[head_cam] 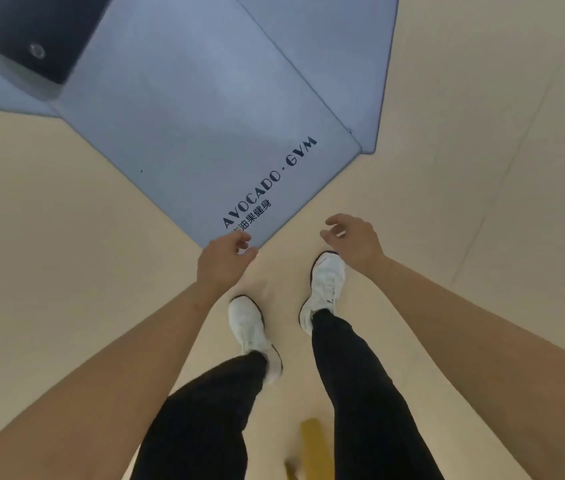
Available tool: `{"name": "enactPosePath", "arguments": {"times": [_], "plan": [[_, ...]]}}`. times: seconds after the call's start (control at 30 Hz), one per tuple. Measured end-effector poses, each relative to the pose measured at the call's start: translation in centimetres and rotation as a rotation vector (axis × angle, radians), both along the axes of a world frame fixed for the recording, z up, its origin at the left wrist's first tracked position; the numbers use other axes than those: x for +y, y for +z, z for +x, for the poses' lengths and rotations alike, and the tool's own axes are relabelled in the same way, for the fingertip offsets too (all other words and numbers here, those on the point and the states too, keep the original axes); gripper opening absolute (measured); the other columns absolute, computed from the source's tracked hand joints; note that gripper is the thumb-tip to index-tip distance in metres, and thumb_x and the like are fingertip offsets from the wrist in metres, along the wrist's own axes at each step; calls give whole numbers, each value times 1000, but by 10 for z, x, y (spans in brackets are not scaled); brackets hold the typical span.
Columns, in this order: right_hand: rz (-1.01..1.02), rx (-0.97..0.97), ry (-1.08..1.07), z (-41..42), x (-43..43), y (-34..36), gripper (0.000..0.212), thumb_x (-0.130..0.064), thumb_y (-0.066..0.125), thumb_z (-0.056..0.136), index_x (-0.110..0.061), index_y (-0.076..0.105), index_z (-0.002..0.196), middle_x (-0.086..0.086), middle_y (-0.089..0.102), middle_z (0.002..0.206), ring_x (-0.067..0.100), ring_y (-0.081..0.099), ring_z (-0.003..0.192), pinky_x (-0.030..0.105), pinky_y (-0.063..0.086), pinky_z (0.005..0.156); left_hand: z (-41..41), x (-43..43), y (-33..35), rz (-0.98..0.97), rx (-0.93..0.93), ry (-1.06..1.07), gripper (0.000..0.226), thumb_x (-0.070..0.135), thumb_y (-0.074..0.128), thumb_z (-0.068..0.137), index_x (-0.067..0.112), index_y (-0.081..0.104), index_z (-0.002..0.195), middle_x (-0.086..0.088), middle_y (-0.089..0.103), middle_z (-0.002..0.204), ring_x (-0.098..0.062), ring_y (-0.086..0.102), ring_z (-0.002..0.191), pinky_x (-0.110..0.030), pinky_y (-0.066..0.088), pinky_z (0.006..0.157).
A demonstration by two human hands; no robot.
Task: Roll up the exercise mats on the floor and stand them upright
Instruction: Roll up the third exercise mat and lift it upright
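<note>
Exercise mat (pixel 187 133): flat on floor (pixel 66 271), near corner by my feet; left hand (pixel 224 259), right hand (pixel 353 239) loose, empty, poised to roll.

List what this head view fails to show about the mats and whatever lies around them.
Head view:
The printed mat: far end cut off by the top edge; left hand covers its near corner, contact unclear.
The second mat: partly under the printed mat, cut off at the top.
The dark object: cut off at the top-left corner, unidentifiable.
The yellow object: blurred, between the legs.
</note>
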State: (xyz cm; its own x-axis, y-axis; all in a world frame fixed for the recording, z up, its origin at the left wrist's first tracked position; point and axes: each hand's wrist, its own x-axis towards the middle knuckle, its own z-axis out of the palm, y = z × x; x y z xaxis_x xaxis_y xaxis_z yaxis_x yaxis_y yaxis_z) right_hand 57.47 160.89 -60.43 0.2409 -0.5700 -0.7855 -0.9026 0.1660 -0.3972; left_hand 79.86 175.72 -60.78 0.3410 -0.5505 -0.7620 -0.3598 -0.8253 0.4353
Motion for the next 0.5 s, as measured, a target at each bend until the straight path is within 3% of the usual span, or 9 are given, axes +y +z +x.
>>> {"name": "enactPosePath", "arguments": {"times": [0.13,0.27,0.4,0.5], "plan": [[-43,34,229,-12,-9,-109,35,-35,68,96,-19,65,127,0,68,115,22,64,108,32,46,96,-34,21,-109,-54,-75,6,42,44,74,88,22,69,123,7,72,112,-14,65,104,-34,51,92],[-108,-28,531,-6,-5,-220,47,-36,72,93,-16,62,135,7,62,132,28,57,121,37,43,101,-47,39,-229,-69,-184,-115,56,53,74,86,22,64,131,2,66,129,-23,57,123,-40,47,98],[-270,-128,720,-2,-7,-319,69,-41,85,79,-17,60,139,11,53,145,35,46,132,44,36,108,-51,45,-331,-99,-394,-265,81,63,75,78,24,51,144,-3,52,145,-29,42,135,-45,36,108],[-412,-141,907,0,-14,-364,81,-49,87,71,-20,57,141,10,45,152,37,37,139,52,34,108,-53,46,-375,-138,-557,-319,93,71,74,68,24,47,143,-7,45,146,-35,38,134,-49,33,107]]}}
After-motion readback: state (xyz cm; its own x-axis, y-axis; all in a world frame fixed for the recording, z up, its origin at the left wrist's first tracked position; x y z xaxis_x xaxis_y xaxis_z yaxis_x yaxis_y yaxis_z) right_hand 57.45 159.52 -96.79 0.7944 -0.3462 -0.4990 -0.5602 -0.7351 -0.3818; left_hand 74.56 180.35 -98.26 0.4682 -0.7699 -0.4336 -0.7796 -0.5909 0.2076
